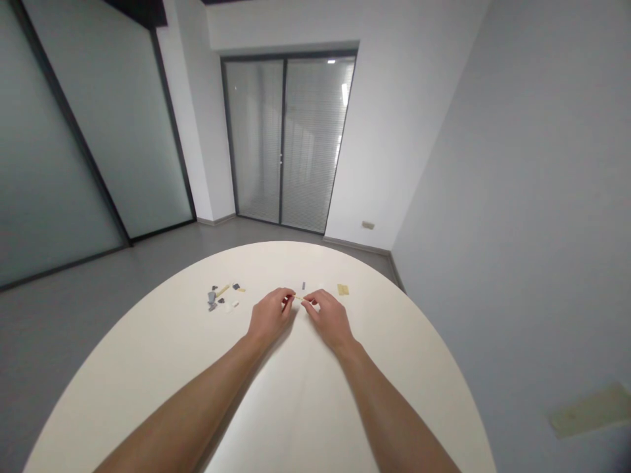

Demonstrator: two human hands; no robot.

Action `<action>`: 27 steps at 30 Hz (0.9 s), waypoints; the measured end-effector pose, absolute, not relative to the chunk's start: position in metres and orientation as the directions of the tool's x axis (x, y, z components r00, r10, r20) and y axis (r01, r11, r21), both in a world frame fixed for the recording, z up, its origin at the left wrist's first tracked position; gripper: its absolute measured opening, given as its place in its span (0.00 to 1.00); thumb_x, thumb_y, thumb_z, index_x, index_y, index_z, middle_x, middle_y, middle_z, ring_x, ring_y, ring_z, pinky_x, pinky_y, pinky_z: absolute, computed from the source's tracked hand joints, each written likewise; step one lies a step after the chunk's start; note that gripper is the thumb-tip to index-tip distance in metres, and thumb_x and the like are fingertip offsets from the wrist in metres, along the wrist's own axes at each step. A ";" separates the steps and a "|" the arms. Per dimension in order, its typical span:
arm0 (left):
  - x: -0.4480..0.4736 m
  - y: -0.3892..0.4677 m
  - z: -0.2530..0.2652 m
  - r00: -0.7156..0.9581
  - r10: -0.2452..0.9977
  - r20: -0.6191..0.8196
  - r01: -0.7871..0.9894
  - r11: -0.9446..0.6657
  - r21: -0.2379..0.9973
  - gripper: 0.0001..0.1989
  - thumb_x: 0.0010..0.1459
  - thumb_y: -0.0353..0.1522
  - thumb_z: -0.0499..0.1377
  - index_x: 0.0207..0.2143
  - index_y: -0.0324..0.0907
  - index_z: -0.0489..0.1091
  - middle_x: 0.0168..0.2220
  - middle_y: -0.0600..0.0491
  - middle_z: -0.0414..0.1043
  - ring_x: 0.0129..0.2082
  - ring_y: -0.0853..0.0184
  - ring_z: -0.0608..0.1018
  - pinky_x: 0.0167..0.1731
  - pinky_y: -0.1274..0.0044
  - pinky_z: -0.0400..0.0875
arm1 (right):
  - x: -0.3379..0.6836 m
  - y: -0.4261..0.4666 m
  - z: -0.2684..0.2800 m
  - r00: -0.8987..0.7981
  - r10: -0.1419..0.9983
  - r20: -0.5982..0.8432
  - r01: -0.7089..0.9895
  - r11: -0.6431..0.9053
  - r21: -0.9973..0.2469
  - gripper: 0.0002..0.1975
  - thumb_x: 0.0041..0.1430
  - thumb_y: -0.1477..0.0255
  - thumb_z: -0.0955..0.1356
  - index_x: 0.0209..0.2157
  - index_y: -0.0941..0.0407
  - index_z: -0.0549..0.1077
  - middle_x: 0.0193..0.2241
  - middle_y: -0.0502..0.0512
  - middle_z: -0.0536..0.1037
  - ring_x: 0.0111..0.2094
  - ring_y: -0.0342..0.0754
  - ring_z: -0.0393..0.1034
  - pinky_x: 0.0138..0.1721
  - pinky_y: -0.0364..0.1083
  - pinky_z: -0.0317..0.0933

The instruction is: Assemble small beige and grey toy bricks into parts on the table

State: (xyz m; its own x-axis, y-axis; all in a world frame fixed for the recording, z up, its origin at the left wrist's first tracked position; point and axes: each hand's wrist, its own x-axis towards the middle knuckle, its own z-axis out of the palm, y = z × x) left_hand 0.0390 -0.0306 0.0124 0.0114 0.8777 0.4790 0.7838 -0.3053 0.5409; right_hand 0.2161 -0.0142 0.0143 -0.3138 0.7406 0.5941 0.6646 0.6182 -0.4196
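Note:
My left hand and my right hand meet over the middle of the round white table. Between their fingertips runs a thin yellowish strip, pinched by both hands at its two ends. Something dark red shows within the fingers of my left hand, too small to name. Just beyond the hands lies a small grey-purple piece. To the right of my right hand rests a flat yellow square piece.
Left of my hands several small pieces are scattered: a grey piece, a yellow bar, a dark piece and a white piece. Beyond the table stand a glass door and white walls; a grey wall rises at right.

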 end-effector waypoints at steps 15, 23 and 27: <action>0.039 -0.032 0.014 0.034 0.896 0.443 0.781 -0.301 0.548 0.12 0.63 0.37 0.53 0.42 0.47 0.76 0.41 0.53 0.80 0.39 0.64 0.79 0.38 0.74 0.70 | 0.217 -0.016 0.015 -0.311 0.731 0.607 0.633 0.636 -0.441 0.09 0.67 0.65 0.64 0.37 0.53 0.75 0.36 0.52 0.78 0.40 0.48 0.72 0.42 0.45 0.63; 0.039 -0.032 0.018 0.010 0.906 0.422 0.769 -0.277 0.576 0.14 0.64 0.40 0.52 0.40 0.47 0.75 0.40 0.54 0.79 0.37 0.66 0.79 0.37 0.75 0.69 | 0.217 -0.015 0.014 -0.305 0.727 0.615 0.634 0.637 -0.438 0.09 0.67 0.66 0.65 0.37 0.53 0.75 0.36 0.52 0.78 0.39 0.48 0.72 0.42 0.45 0.63; 0.040 -0.033 0.019 0.007 0.913 0.407 0.761 -0.269 0.590 0.14 0.64 0.40 0.52 0.40 0.46 0.75 0.40 0.54 0.79 0.36 0.66 0.79 0.36 0.76 0.68 | 0.217 -0.014 0.013 -0.303 0.729 0.614 0.630 0.637 -0.444 0.08 0.66 0.66 0.65 0.37 0.53 0.75 0.36 0.52 0.79 0.40 0.48 0.72 0.43 0.46 0.63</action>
State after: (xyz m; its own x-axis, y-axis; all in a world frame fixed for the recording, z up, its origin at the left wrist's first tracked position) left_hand 0.0399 -0.0328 0.0191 0.0065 0.9133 0.4073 0.7610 -0.2688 0.5905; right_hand 0.2174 -0.0140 0.0130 -0.3029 0.7285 0.6144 0.6302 0.6367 -0.4443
